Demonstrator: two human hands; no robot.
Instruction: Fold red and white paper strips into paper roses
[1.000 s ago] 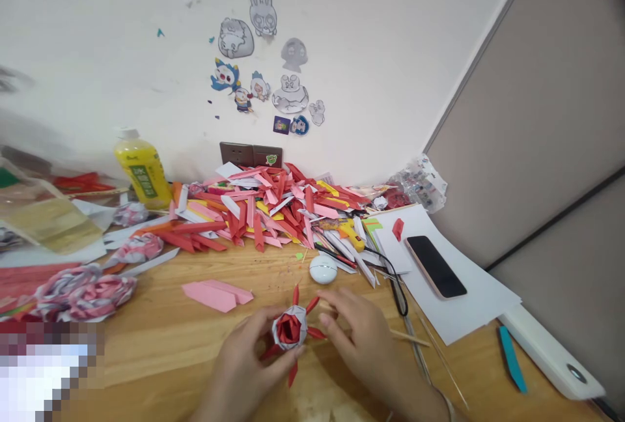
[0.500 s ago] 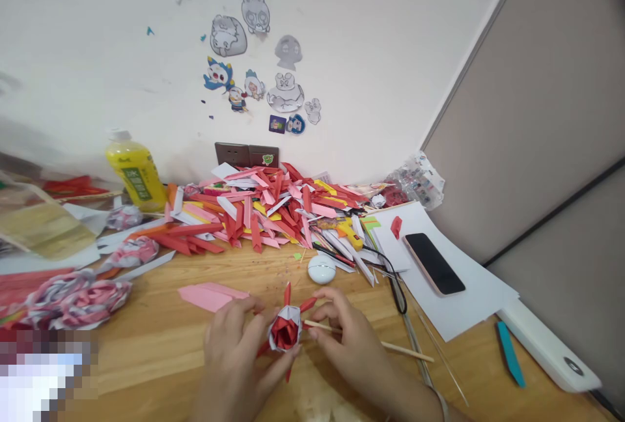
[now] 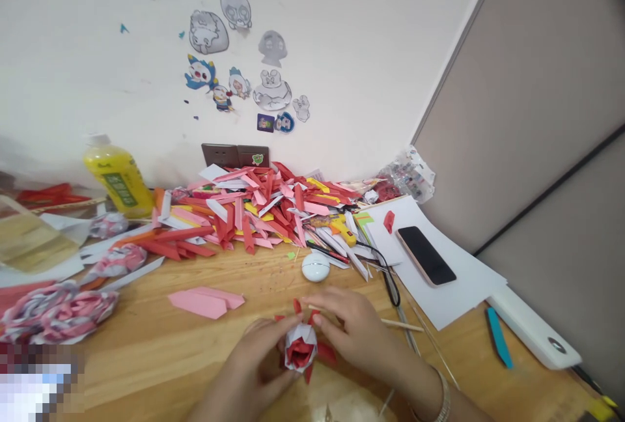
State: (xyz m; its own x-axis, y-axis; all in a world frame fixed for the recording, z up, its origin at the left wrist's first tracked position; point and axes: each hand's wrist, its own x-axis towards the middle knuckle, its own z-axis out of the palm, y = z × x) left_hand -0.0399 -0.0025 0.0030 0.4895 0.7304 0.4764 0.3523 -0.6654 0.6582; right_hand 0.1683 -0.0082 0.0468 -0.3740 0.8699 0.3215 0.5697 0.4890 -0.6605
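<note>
A folded paper flower (image 3: 301,348) is between my hands, red inside with a white ring and red pointed strips sticking out around it. My left hand (image 3: 256,360) grips it from the left, thumb below and fingers above. From the right, my right hand (image 3: 354,327) pinches at its upper edge among the red strips. The tip of a thin wooden stick (image 3: 312,307) shows by the right fingers; most of it is hidden under that hand. To the left of my hands lie pink folded paper pieces (image 3: 202,302).
A heap of red, pink, white and yellow folded strips (image 3: 254,207) lies along the wall. Beyond my hands sits a white rounded case (image 3: 316,267), with a yellow glue gun (image 3: 344,230) behind it. A phone (image 3: 426,254) rests on white paper at right; a yellow drink bottle (image 3: 120,178) stands left.
The flower and both hands have moved slightly right and down in view. My right fingers have shifted from beside the flower onto its upper edge. The view has turned a little right.
</note>
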